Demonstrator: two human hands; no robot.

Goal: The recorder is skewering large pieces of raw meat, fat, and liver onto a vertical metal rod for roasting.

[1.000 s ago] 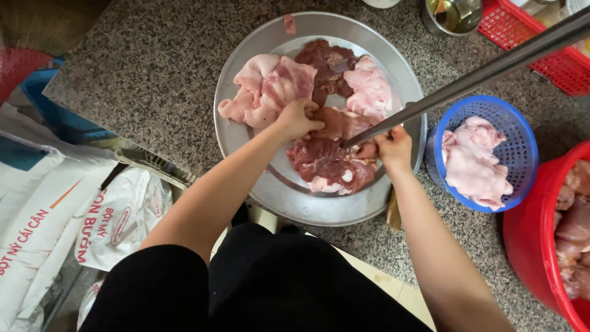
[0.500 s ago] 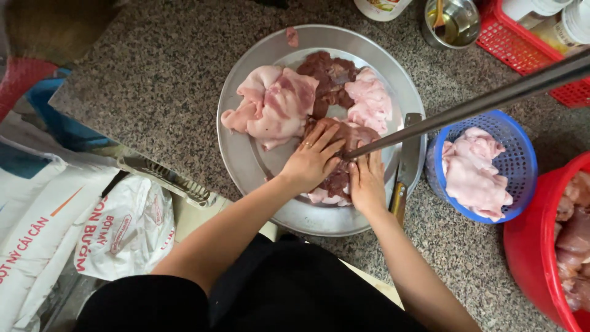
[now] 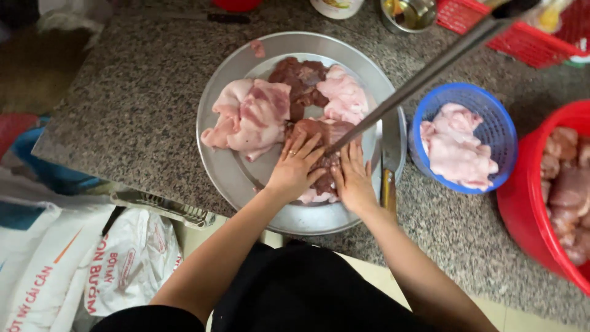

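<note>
A round metal tray point(image 3: 236, 178) on a speckled stone counter holds pale pink raw meat point(image 3: 252, 117) on its left and dark red pieces point(image 3: 301, 77) at its far side and middle. My left hand point(image 3: 296, 166), a ring on one finger, lies flat with fingers spread on a dark red piece point(image 3: 319, 132) near the tray's middle. My right hand point(image 3: 353, 178) lies flat beside it on the same pile. A knife point(image 3: 389, 166) with a wooden handle rests on the tray's right rim, just right of my right hand.
A blue perforated basket point(image 3: 485, 104) with pale meat stands right of the tray, and a red tub point(image 3: 528, 209) of meat beyond it. A long metal rod point(image 3: 430, 67) crosses above the tray. White printed sacks point(image 3: 92, 264) lie below the counter edge at left.
My right hand has let go of the knife, which now lies on the tray's rim. Both hands have come together and flattened onto the dark red meat.
</note>
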